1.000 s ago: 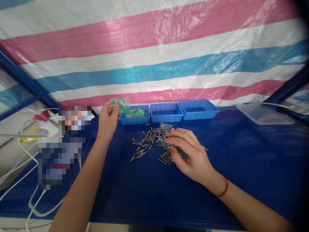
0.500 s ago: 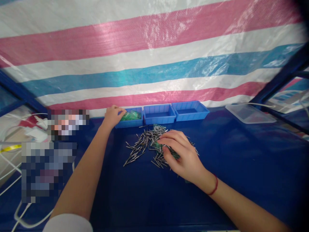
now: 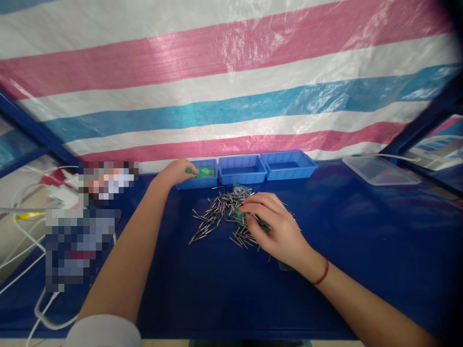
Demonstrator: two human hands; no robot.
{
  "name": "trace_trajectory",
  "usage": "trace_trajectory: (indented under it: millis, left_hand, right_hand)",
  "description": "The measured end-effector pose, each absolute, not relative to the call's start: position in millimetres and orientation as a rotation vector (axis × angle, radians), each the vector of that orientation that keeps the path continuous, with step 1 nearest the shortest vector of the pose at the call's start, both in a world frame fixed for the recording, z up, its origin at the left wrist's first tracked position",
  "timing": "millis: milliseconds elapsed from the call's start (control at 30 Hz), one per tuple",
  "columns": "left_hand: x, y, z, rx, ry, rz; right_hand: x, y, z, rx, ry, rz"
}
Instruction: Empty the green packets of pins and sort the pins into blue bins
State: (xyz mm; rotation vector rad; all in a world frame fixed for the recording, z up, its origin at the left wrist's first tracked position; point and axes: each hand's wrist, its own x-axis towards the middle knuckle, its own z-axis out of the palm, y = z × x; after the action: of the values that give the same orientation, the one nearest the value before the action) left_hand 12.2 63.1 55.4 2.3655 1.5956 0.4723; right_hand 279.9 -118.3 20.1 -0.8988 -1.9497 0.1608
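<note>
My left hand (image 3: 177, 172) reaches into the left blue bin (image 3: 198, 181), its fingers bent down among green packets (image 3: 205, 171). The fingertips are partly hidden, so what they pinch, if anything, is unclear. My right hand (image 3: 277, 226), with a red string on the wrist, rests over a loose pile of thin metal pins (image 3: 213, 214). Its fingers are curved, with the thumb apart from them. Beneath and beside these fingers a green packet (image 3: 238, 215) shows through the pins. Another green piece (image 3: 285, 266) lies partly under the right wrist.
Two more blue bins, a middle one (image 3: 242, 178) and a right one (image 3: 289, 172), stand in the row along the striped sheet (image 3: 231, 115). A translucent lid (image 3: 381, 171) lies at the back right. White cables (image 3: 38, 308) and blurred-out items are at the left.
My left hand has lowered further into the left bin, its fingers now down at the green packets. My right hand stays over the pin pile. The whole view has shifted slightly.
</note>
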Motion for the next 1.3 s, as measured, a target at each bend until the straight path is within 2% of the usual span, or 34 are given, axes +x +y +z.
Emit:
trace_trajectory:
  millis: [167,300,467,633,733,900,1300]
  left_hand:
    - [24.8,38.5,67.0,2.352,1.652,0.588]
    - [42.3,-3.2,58.3,2.384,1.655,0.699]
    - [70.0,-72.4,28.1,2.628,1.29,0.833]
    - [90.3,-114.4,8.6,2.637,1.083,1.052]
    - [106.2,-124.3,8.1,2.784,0.883,0.97]
    - [140.9,-134.4,0.3,2.998,0.408,0.6]
    - [157.4,-120.7,-23.1,2.999,0.425,0.581]
  right_hand:
    - [289.9,-110.7,21.4,-0.953,-2.103,0.164]
    - [296.8,-111.2,18.0,-0.982,-2.343,0.162]
    - [296.4,-112.7,3.2,-0.95,-2.585,0.147]
    - [302.5,-102.5,0.7,-1.05,-2.56,0.057]
    - [312.1,-95.5,6.9,-1.033,-2.467,0.069]
    - [327.1,-86.5,14.0,-1.132,-2.202,0.06]
    - [319.4,-88.6,8.2,-1.237,-2.143,0.148]
